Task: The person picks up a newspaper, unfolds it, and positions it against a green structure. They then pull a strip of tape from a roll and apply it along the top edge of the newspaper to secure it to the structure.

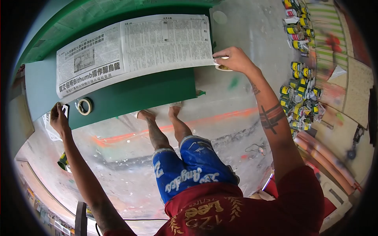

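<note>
A spread newspaper sheet (157, 47) lies over a green panel (149, 98), its lower edge lifted in a curve. My right hand (235, 61) is closed at the sheet's right edge, fingers pinching it. A roll of masking tape (223, 68) shows under that hand's fingers; whether they grip it too is hidden. My left hand (59, 121) is closed at the sheet's lower left corner, fingertips against the paper. Another roll of masking tape (84, 106) rests on the green panel, a little right of my left hand.
Green-painted boards (90, 19) rise behind the newspaper. Many paint cans (301, 90) stand along the right side, near a green striped sheet (327, 35). Paper (50, 128) lies beside my left hand. The floor (130, 157) is paint-stained, with a can (63, 161) at left.
</note>
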{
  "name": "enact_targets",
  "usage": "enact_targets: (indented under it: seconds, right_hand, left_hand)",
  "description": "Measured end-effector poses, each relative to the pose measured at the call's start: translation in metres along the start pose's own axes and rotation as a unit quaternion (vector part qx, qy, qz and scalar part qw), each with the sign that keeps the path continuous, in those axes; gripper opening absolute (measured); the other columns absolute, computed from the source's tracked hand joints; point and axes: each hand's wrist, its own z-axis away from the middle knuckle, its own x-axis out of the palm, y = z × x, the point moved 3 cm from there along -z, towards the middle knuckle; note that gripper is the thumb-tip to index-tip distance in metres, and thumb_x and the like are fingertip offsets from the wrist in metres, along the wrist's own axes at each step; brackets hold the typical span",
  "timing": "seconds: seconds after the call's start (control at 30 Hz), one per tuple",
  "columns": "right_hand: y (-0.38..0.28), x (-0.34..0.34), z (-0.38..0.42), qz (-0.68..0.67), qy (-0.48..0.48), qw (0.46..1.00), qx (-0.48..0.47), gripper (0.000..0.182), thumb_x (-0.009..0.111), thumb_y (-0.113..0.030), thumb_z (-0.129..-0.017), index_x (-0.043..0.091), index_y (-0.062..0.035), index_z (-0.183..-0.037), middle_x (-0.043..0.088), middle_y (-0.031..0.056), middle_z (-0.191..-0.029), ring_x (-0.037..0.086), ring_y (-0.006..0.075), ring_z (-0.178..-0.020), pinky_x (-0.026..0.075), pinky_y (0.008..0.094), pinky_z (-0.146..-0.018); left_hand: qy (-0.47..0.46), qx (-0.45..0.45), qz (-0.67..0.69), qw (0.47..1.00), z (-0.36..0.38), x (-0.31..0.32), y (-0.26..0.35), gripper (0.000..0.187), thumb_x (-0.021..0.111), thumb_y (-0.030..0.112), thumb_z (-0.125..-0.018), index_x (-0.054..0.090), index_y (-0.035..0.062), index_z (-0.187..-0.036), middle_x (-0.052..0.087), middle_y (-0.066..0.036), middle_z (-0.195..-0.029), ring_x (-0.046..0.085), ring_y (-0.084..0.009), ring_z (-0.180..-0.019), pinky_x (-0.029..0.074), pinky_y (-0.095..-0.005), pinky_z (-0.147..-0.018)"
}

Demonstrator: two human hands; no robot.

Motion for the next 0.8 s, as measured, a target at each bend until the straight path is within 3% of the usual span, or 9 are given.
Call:
enact_targets:
  seconds: [0.17,0.23,0.27,0.33,0.43,0.57,0.63,0.8]
  right_hand:
    - [-0.001,-0.003,0.005,-0.016,0.004,1.0,0.011,0.039,0.078,-0.023,-0.087,0.077,-0.0062,-0.122,0.079,0.0181,-0.102,0.076,0.0228,-0.088,0.057,0.0319,-0.086]
    - [-0.001,-0.004,0.007,-0.022,0.021,0.999,0.015,0.041,0.081,-0.028,-0.082,0.079,-0.0138,-0.12,0.078,0.021,-0.103,0.075,0.0305,-0.093,0.057,0.036,-0.09]
    - [-0.002,-0.005,0.007,-0.022,0.021,0.999,0.015,0.041,0.081,-0.028,-0.082,0.079,-0.0138,-0.12,0.078,0.021,-0.103,0.075,0.0305,-0.093,0.057,0.036,-0.09]
    - [-0.004,-0.005,0.007,-0.026,-0.02,0.999,-0.012,0.038,0.078,-0.023,-0.087,0.078,-0.0098,-0.123,0.08,0.0162,-0.098,0.072,0.0181,-0.08,0.056,0.031,-0.083]
    - [0.002,-0.002,-0.004,-0.023,-0.076,0.997,0.01,0.034,0.078,-0.021,-0.087,0.079,-0.011,-0.12,0.08,0.0145,-0.096,0.07,0.0177,-0.078,0.056,0.0307,-0.083]
    - [0.002,0.002,-0.013,0.0,-0.075,0.997,-0.02,0.032,0.077,-0.02,-0.088,0.08,-0.0108,-0.118,0.08,0.013,-0.094,0.07,0.0178,-0.078,0.056,0.0303,-0.083]
    - [0.004,0.003,-0.013,-0.011,-0.074,0.997,0.005,0.035,0.078,-0.025,-0.082,0.081,-0.0174,-0.116,0.08,0.0141,-0.099,0.072,0.0254,-0.083,0.056,0.0341,-0.086]
    - [0.007,0.005,-0.013,-0.016,-0.062,0.998,0.015,0.035,0.079,-0.024,-0.081,0.082,-0.0171,-0.116,0.08,0.0139,-0.098,0.073,0.0254,-0.083,0.056,0.0339,-0.086]
  left_hand:
    - [-0.002,-0.007,-0.016,1.0,0.002,-0.002,0.006,0.035,0.072,0.022,-0.101,0.07,-0.0058,-0.123,0.074,-0.013,-0.114,0.071,-0.0211,-0.105,0.061,-0.0343,-0.092]
    - [0.003,-0.016,-0.019,1.0,0.004,-0.002,0.012,0.036,0.072,0.022,-0.101,0.07,-0.0057,-0.124,0.074,-0.013,-0.115,0.071,-0.0211,-0.106,0.061,-0.0345,-0.092]
    - [0.004,-0.018,-0.025,1.0,0.005,-0.002,0.014,0.037,0.072,0.023,-0.102,0.07,-0.0058,-0.124,0.074,-0.014,-0.115,0.071,-0.0212,-0.106,0.061,-0.0344,-0.092]
    - [0.003,-0.02,-0.032,0.999,0.007,-0.003,0.018,0.037,0.071,0.024,-0.102,0.07,-0.0058,-0.124,0.074,-0.014,-0.116,0.071,-0.0214,-0.106,0.061,-0.0343,-0.091]
    - [-0.011,-0.018,-0.038,0.999,0.007,0.001,0.021,0.037,0.073,0.025,-0.101,0.072,-0.0058,-0.122,0.075,-0.013,-0.11,0.072,-0.0202,-0.101,0.061,-0.0322,-0.086]
    - [-0.016,-0.018,-0.025,0.999,0.004,0.002,0.012,0.037,0.072,0.024,-0.101,0.071,-0.0062,-0.123,0.074,-0.013,-0.112,0.072,-0.0204,-0.102,0.061,-0.0321,-0.085]
    - [-0.022,-0.013,-0.024,0.999,0.005,0.003,0.014,0.036,0.072,0.022,-0.101,0.07,-0.0066,-0.124,0.074,-0.013,-0.113,0.072,-0.0207,-0.104,0.061,-0.0322,-0.086]
    - [-0.035,-0.024,0.008,0.999,0.002,0.003,0.001,0.036,0.072,0.021,-0.101,0.07,-0.0074,-0.123,0.073,-0.014,-0.114,0.072,-0.021,-0.105,0.061,-0.0328,-0.088]
